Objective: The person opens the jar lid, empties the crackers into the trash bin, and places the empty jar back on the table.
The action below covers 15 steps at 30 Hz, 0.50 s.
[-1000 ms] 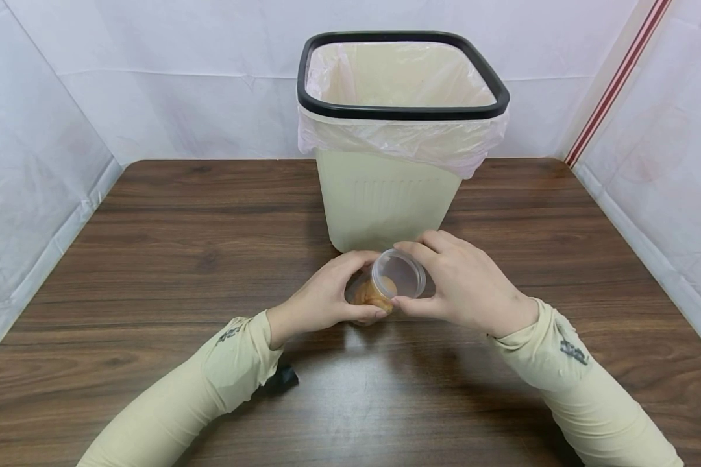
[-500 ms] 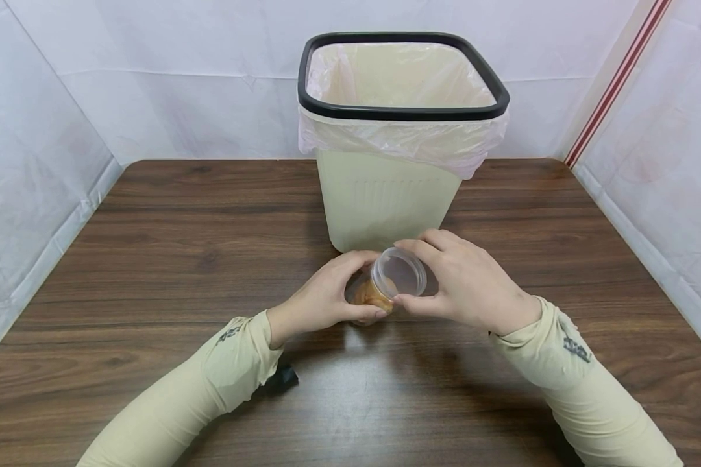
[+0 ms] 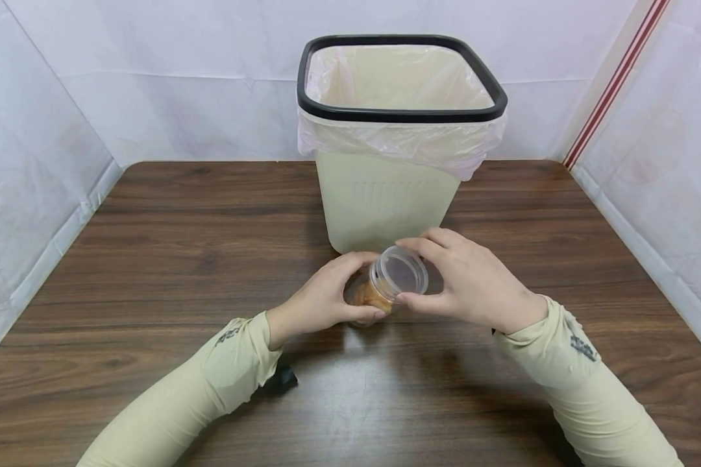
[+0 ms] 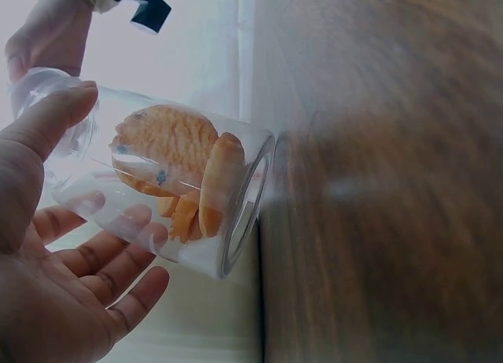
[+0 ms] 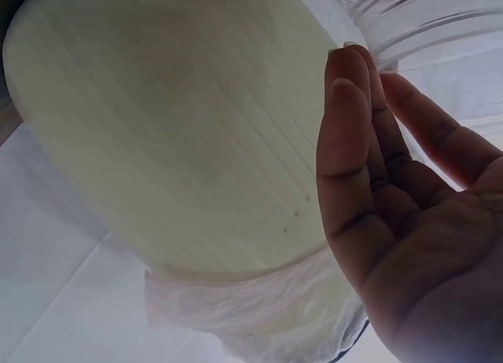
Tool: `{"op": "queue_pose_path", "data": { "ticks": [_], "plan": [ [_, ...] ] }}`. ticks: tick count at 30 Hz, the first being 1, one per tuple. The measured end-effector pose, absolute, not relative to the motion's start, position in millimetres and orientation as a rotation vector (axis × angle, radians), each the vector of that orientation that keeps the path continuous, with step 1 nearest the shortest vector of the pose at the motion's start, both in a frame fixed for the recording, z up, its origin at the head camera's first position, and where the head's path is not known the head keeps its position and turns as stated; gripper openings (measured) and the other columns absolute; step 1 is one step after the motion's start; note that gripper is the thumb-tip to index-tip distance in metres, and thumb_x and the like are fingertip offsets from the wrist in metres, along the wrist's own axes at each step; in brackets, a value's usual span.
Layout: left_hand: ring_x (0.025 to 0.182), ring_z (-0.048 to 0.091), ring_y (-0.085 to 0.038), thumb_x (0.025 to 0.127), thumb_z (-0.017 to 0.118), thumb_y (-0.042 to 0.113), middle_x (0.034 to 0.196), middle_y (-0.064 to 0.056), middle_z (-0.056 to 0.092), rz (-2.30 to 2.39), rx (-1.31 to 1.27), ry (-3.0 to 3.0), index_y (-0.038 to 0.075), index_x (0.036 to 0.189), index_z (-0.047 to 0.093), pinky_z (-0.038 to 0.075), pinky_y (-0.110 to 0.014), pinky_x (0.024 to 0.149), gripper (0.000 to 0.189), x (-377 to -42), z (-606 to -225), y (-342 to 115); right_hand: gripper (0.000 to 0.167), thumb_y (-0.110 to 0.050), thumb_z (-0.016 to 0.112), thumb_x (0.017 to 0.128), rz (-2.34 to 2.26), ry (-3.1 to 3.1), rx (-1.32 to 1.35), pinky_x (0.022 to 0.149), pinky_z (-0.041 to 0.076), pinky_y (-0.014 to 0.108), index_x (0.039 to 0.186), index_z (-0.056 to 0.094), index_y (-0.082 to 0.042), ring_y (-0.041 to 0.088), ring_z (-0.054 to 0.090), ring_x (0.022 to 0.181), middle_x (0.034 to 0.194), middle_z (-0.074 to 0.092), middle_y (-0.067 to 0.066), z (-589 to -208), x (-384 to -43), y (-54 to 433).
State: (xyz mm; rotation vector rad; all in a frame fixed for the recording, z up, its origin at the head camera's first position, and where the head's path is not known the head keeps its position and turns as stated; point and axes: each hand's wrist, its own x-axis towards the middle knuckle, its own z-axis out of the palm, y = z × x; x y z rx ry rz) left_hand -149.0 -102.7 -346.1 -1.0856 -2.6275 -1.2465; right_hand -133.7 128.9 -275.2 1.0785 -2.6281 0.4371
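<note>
In the head view my left hand (image 3: 327, 295) grips a clear jar (image 3: 362, 279) low over the table, fingers on its far side, thumb on the near one. The left wrist view shows golden-brown bread-like pieces (image 4: 169, 147) inside the clear jar (image 4: 259, 139), one with a scaly surface. My right hand (image 3: 473, 285) pinches a clear round lid (image 3: 407, 271) by its rim, at the jar's mouth. Whether lid and jar still touch, I cannot tell. Ridged clear plastic (image 5: 432, 25) shows past my right hand (image 5: 424, 206) in the right wrist view.
A cream waste bin (image 3: 385, 194) with a black rim (image 3: 403, 115) and a pale pink liner (image 3: 397, 139) stands just behind the hands. A small black object (image 3: 283, 378) shows beside the left sleeve. White sheeting (image 3: 181, 110) surrounds the brown wooden table (image 3: 210, 214).
My right hand has shifted slightly up and to the right with the lid, and the lid's and jar's rims look more separate. The left hand and jar have hardly moved.
</note>
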Motion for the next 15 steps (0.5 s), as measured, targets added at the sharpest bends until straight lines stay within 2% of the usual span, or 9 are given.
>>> {"op": "queue_pose_path", "data": {
  "ticks": [9,15],
  "plan": [
    [0.11,0.057,-0.015,0.073,0.083,0.027,0.122,-0.002,0.062,-1.272,-1.094,-2.618,0.008,0.131,0.053,0.046,-0.039,0.099,0.067,-150.2,-347.6,-102.5,0.061,-0.046,0.076,0.075,0.437,-2.639,1.039,0.072,0.051,0.033,0.122,0.062,-0.01,0.016,0.059,0.087,0.103,0.061,0.003,-270.4,-134.0,133.3],
    [0.106,0.059,-0.015,0.073,0.084,0.026,0.116,-0.004,0.065,-1.265,-1.076,-2.634,0.007,0.13,0.053,0.045,-0.038,0.099,0.068,-150.6,-348.7,-102.1,0.06,-0.043,0.077,0.075,0.412,-2.651,0.951,0.072,0.052,0.037,0.123,0.062,-0.01,0.018,0.059,0.087,0.104,0.061,0.005,-264.6,-136.3,140.4]
  ]
}}
